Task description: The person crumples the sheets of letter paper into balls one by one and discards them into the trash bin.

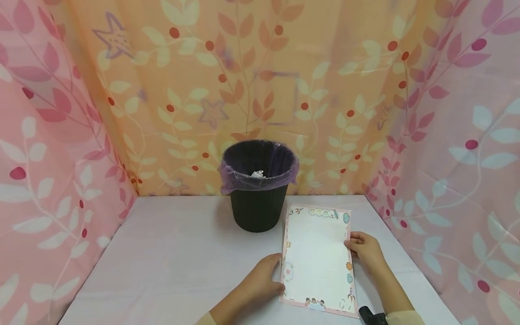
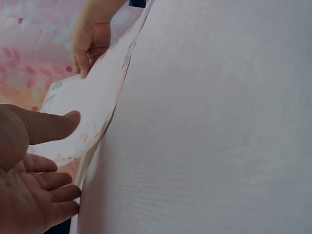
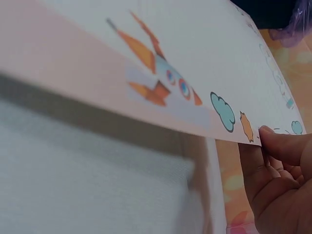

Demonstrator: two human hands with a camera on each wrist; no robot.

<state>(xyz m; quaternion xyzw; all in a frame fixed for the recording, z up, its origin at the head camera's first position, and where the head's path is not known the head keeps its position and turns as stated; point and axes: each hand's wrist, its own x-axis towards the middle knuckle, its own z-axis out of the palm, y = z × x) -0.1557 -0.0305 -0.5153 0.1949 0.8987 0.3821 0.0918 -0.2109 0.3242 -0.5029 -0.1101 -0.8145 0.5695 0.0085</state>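
A sheet of letter paper point(image 1: 318, 259) with a pink cartoon border lies over the right part of the white table. At its right edge my right hand point(image 1: 367, 252) pinches it, thumb on top and fingers beneath; the right wrist view shows this edge of the paper point(image 3: 190, 73) lifted off the tabletop. My left hand point(image 1: 263, 280) is at the left edge, thumb and fingers spread apart. In the left wrist view the left hand point(image 2: 34, 165) has its fingers fairly straight, with the thumb over the paper; whether it touches the sheet I cannot tell.
A black bin point(image 1: 258, 210) lined with a purple plastic bag point(image 1: 243, 183) stands at the table's back, just beyond the paper. Crumpled white paper point(image 1: 257, 174) shows inside it. Leaf-patterned curtains point(image 1: 252, 90) enclose the white table point(image 1: 174, 253) at the back and both sides.
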